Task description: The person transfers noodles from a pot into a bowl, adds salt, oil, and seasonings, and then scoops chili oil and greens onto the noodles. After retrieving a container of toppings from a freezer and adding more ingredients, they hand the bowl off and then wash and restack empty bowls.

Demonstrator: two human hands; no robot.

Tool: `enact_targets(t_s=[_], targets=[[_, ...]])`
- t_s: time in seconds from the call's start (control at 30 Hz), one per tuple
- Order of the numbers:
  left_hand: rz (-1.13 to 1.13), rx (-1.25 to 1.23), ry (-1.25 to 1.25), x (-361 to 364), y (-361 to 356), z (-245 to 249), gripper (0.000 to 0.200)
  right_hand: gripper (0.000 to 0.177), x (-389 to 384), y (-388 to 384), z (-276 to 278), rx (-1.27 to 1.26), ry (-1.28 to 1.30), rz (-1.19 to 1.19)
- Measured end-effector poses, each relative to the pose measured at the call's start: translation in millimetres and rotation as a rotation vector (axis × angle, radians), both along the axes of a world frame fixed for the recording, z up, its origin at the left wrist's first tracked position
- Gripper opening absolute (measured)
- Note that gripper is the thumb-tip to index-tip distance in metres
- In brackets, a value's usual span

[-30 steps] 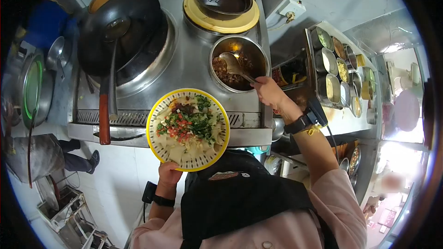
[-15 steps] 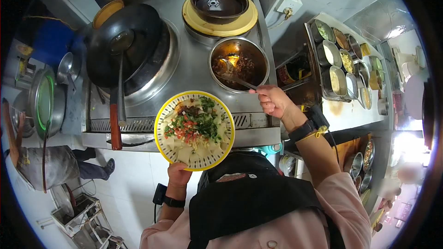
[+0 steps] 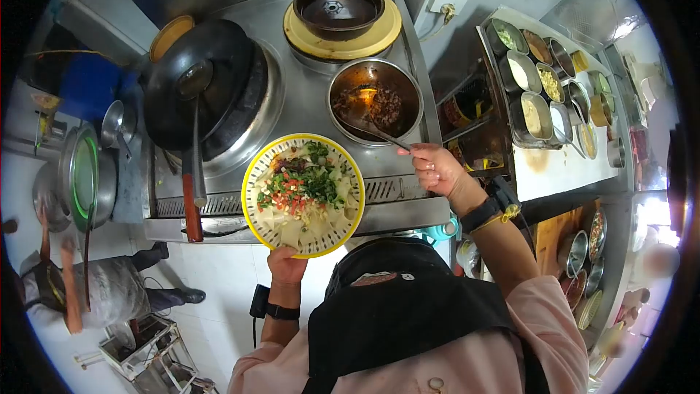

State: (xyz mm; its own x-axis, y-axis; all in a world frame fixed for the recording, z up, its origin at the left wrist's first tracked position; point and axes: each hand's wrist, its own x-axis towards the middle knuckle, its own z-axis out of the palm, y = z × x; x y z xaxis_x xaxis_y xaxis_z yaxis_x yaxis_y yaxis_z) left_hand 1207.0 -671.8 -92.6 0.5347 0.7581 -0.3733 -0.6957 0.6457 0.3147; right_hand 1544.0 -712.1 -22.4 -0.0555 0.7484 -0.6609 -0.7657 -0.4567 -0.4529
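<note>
My left hand (image 3: 286, 265) grips the lower rim of a yellow-edged plate (image 3: 355, 225), its fingers mostly hidden underneath. Wide, flat pale noodles (image 3: 293, 232) lie on the plate, topped with chopped greens (image 3: 321, 186), diced red pieces (image 3: 294, 193) and a little dark sauce. My right hand (image 3: 437, 169) is closed around the end of a metal spoon (image 3: 386, 136). The spoon reaches into a steel pot (image 3: 413, 95) of dark, oily minced sauce (image 3: 379, 108), where its head is sunk and hard to make out.
At left on the stove sits a black wok (image 3: 164, 95) with a ladle (image 3: 197, 131) in it. Behind the pot, a dark bowl (image 3: 339, 9) rests on a yellow lid (image 3: 390, 29). Ingredient tins (image 3: 536, 117) stand at right. Another person (image 3: 109, 292) is at far left.
The spoon's head has gone from showing above the sauce to being sunk in it. The plate has shifted slightly up and left in view. The other person's arms have moved.
</note>
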Motion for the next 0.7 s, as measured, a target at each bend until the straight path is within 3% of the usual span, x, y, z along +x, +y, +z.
enact_targets(t_s=[0.03,0.17,0.33,0.47,0.53,0.6,0.67,0.7], targets=[[-0.004,0.018,0.006,0.5,1.6,0.8,0.079,0.018,-4.2,-0.1,2.8,0.023,-0.157,0.009],[-0.037,0.101,0.027,16.9,6.5,15.8,0.078,0.018,-7.2,-9.1,41.9,-0.006,-0.375,-0.004],[-0.050,0.200,-0.025,39.4,30.3,27.8,0.075,0.019,-18.1,-30.5,122.5,0.125,-0.703,0.165],[-0.082,0.190,-0.110,54.9,39.6,33.8,0.068,0.021,-38.8,-50.0,135.4,0.169,-0.821,0.355],[-0.080,0.198,-0.138,59.2,39.3,40.4,0.065,0.022,-48.9,-59.8,120.2,0.379,-1.271,0.568],[-0.072,0.171,-0.138,58.9,40.8,40.1,0.062,0.029,-63.0,-62.9,107.6,0.734,-1.959,0.740],[-0.076,0.154,-0.143,55.6,40.1,45.0,0.061,0.038,-73.0,-67.5,107.5,0.755,-2.232,0.907],[-0.084,0.156,-0.139,53.0,40.0,45.0,0.061,0.038,-75.2,-71.2,110.2,0.758,-2.232,0.915]])
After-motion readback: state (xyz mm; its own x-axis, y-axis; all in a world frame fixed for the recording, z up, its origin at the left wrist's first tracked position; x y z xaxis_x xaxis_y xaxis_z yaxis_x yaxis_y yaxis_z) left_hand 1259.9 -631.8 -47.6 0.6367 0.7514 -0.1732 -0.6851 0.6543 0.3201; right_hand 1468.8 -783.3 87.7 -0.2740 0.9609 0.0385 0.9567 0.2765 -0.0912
